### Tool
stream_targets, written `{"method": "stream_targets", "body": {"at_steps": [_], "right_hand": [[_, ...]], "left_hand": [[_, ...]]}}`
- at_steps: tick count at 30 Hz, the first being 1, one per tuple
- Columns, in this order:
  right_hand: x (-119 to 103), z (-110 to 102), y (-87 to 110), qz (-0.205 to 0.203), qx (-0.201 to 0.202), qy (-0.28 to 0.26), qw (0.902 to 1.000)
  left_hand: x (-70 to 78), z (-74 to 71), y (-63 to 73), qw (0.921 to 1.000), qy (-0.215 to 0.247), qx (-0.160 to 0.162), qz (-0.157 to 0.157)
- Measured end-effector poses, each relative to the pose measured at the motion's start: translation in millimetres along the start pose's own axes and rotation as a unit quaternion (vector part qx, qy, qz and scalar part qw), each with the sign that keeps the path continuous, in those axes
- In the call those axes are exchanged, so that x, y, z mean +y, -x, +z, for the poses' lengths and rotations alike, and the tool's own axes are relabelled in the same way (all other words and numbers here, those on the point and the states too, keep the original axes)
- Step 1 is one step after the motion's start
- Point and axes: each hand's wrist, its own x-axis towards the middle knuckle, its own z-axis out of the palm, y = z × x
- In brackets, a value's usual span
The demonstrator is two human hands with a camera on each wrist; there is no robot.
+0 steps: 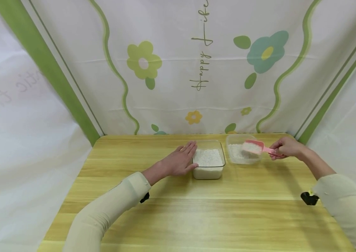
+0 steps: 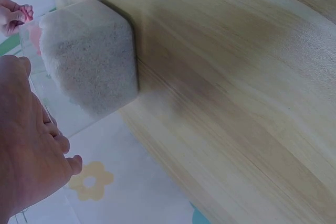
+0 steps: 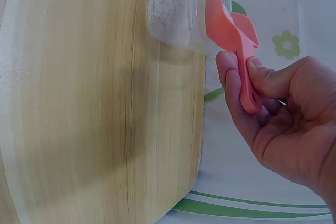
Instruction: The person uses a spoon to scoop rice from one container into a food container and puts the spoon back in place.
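Note:
My right hand (image 1: 286, 147) pinches the handle of a pink scoop (image 3: 229, 30) between thumb and fingers. White powder fills the scoop's bowl, which hangs over a clear plastic container (image 1: 244, 161) with more white powder (image 3: 167, 3) in it. To its left stands a glass container (image 1: 207, 174), filled well up with white powder (image 2: 89, 56). With fingers straight, my left hand (image 1: 179, 161) rests against the left side and rim of the glass container. In the left wrist view, the fingers lie along its upper edge.
Both containers stand near the back edge of a wooden table (image 1: 178, 217). Behind it hangs a white curtain (image 1: 171, 94) printed with flowers, and similar cloth closes off both sides. A black strap piece (image 1: 309, 198) shows by the right sleeve.

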Motion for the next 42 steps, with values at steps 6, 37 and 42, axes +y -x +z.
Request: {"method": "stream_targets", "body": {"at_steps": [6,37,42], "right_hand": [[-6,0,1.2,-0.007,0.012,0.015,0.9998],[-18,-4,11.7,-0.003,0.044,0.083,0.9956],[-21,-5,12.0,-0.006,0.056,0.105,0.9929]], "left_hand": [[0.8,-2.6,1.3,1.0,0.003,-0.003,-0.002],[1.7,-3.1,2.1,0.9999,0.009,-0.005,0.001],[0.8,-2.6,1.7,0.9999,0.008,-0.008,0.0]]}}
